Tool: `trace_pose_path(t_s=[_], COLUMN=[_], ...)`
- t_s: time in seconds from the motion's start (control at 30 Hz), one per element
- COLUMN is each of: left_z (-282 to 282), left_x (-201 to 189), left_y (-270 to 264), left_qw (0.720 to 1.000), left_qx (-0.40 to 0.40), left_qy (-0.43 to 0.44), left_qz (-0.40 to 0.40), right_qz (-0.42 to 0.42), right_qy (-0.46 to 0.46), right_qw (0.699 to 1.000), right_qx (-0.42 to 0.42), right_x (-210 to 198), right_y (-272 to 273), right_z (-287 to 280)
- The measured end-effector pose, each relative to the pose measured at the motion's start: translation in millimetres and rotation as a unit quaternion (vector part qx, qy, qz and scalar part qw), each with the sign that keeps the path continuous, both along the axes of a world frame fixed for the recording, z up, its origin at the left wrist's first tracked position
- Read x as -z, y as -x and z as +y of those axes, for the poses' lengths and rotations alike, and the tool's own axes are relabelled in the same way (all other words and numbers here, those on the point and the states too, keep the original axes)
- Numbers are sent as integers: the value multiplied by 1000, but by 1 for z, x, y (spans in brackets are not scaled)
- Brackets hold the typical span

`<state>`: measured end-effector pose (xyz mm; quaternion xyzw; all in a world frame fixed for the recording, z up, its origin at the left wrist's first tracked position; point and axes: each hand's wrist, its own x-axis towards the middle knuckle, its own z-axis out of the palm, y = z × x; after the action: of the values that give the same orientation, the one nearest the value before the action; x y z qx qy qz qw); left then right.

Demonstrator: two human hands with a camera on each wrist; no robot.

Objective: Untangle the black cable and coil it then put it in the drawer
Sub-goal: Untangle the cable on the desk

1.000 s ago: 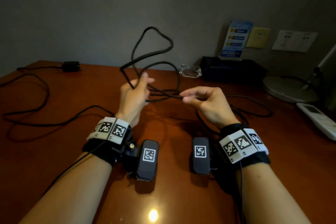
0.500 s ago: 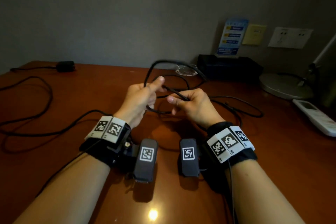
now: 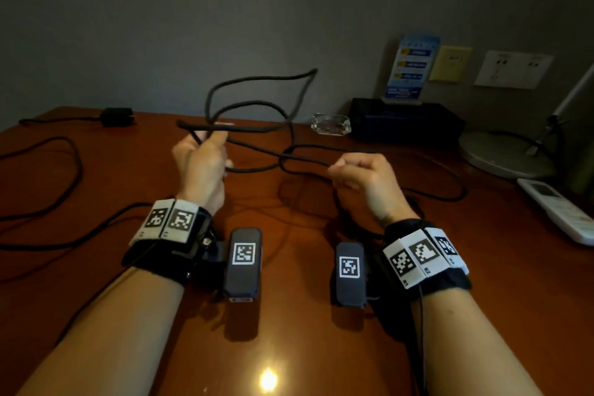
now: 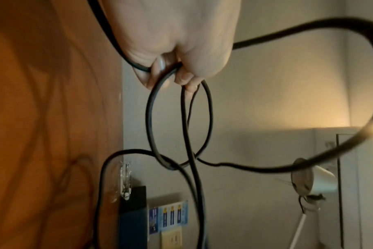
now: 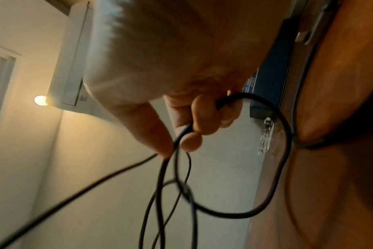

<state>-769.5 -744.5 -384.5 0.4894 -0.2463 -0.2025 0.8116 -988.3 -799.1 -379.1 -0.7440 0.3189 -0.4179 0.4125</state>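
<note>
A thin black cable [image 3: 257, 128] hangs in tangled loops between my two hands above the brown desk [image 3: 289, 347]. My left hand [image 3: 201, 157] grips several strands of it, with loops standing up behind the hand. In the left wrist view the curled fingers [image 4: 160, 72] hold the cable [image 4: 179, 121] bunched. My right hand [image 3: 356, 170] pinches a strand that runs left to a crossing of the loops. The right wrist view shows the thumb and fingers [image 5: 194, 124] closed on the cable [image 5: 273, 165]. No drawer is in view.
More black cable [image 3: 64, 170] trails over the desk at left to a black adapter [image 3: 117, 116] by the wall. A glass ashtray [image 3: 331, 124], a black box [image 3: 405, 120], a lamp base [image 3: 504, 154] and a white remote [image 3: 559, 212] stand at the back right.
My hands were close together half a second ago and have drawn apart, stretching a strand between them. The loops have risen again above my left hand.
</note>
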Motion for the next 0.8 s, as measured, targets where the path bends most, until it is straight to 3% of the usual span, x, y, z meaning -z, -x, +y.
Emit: trace_pose_path(t_s=[0.1, 0.2, 0.3, 0.4, 0.5, 0.6, 0.67, 0.73, 0.8], left_z=[1, -2, -3, -5, -5, -9, -15, -20, -17], left_x=[3, 5, 7, 8, 9, 13, 15, 13, 9], left_y=[-6, -1, 14, 41, 60, 57, 47, 31, 11], left_qw=[999, 1000, 995, 983, 958, 946, 962, 987, 996], left_qx=[-23, -6, 19, 62, 129, 96, 41, -28, -71], left_qy=[-6, -24, -33, -29, -25, -28, -30, -24, -8], left_qz=[27, -9, -96, -171, -255, -307, -269, -155, -59], right_qz=[-79, 3, 51, 28, -37, -33, 5, 41, 42], right_qy=[-45, 30, 65, 44, 35, 15, 5, -15, -43], right_qw=[995, 999, 996, 997, 998, 999, 1000, 999, 998], right_qx=[-40, -35, 21, 55, 22, -13, -14, -9, -31], right_x=[-2, 2, 8, 14, 12, 9, 10, 10, 7], right_y=[3, -3, -10, -18, -23, -23, -22, -20, -17], right_z=[0, -1, -7, -8, -3, 3, 3, 1, 2])
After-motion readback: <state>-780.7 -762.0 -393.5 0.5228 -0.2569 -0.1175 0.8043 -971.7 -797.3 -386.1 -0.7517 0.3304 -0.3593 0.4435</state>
